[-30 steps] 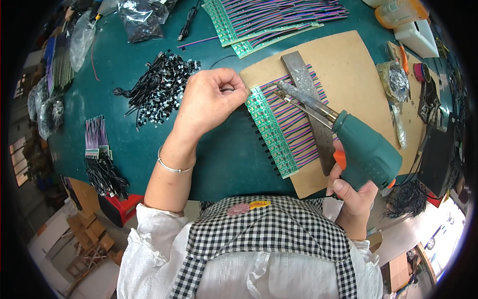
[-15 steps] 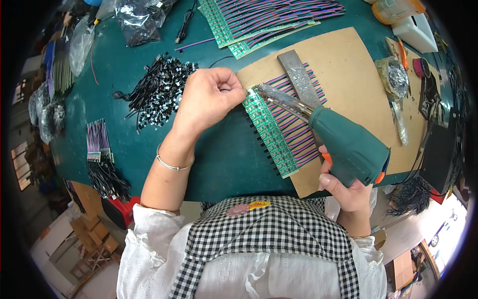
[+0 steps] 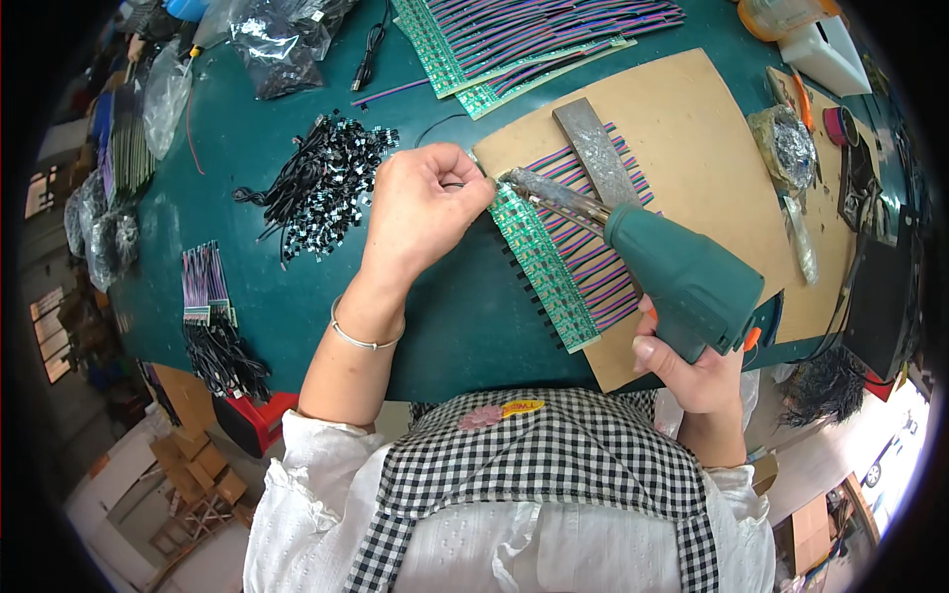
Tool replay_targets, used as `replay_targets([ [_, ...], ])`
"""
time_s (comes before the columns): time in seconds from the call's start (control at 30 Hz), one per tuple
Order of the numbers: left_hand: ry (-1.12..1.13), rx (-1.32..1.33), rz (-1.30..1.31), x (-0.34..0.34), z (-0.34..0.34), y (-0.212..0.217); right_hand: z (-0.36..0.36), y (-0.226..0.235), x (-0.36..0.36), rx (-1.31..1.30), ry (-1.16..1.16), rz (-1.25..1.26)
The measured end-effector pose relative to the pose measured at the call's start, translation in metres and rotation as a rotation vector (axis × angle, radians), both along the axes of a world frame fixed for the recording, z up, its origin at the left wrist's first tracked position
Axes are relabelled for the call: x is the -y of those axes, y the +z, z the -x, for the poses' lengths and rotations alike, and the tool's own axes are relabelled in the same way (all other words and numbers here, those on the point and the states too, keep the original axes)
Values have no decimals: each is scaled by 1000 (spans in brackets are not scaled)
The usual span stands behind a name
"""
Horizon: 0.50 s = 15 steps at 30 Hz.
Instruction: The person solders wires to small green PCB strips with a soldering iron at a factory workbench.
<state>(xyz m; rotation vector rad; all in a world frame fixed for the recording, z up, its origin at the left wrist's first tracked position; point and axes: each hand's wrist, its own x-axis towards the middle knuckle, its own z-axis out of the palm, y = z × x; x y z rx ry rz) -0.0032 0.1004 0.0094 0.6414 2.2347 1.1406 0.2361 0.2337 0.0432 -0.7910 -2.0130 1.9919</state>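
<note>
left hand (image 3: 427,203): closed in a pinch, fingers squeezed on something thin at the top end of the green strip. it is too small to tell what.
right hand (image 3: 692,371): wrapped tight around the grip of the green solder gun (image 3: 682,282), near the front edge of the desk.
solder gun tip (image 3: 519,180): it rests at the top end of the strip, just beside the left fingers.
green strip (image 3: 539,262): a long board with purple and pink wires (image 3: 603,252) coming off it. it lies on the brown board (image 3: 682,109), along that board's left edge.
metal bar (image 3: 596,148): lies across the wires, maybe to keep them flat.
burn risk: i think the tip is hot. it is so close to the fingers that 1 small slip could burn them.
bad joint risk: if the pinch moves, the thin piece could shift and stick in the wrong spot.
melt risk: if the tip slides sideways it could touch the coloured wires and melt them.
slide risk: only the bar holds the strip, so a push from the gun could move it.
pile of black parts (image 3: 321,183): on the green desk (image 3: 455,326), to the left of the left hand, well away from the tip.
</note>
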Motion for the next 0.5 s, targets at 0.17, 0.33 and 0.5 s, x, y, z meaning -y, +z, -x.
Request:
replay_targets([
  [0.17, 1, 1, -2, 0, 0, -1, 0, -1, 1, -20, -13, -1],
  [0.33, 0, -13, -3, 1, 0, 0, -3, 2, 0, -28, -54, 121],
  [0.5, -6, -36, 8, 0, 0, -1, -4, 2, 1, -85, -129, 208],
])
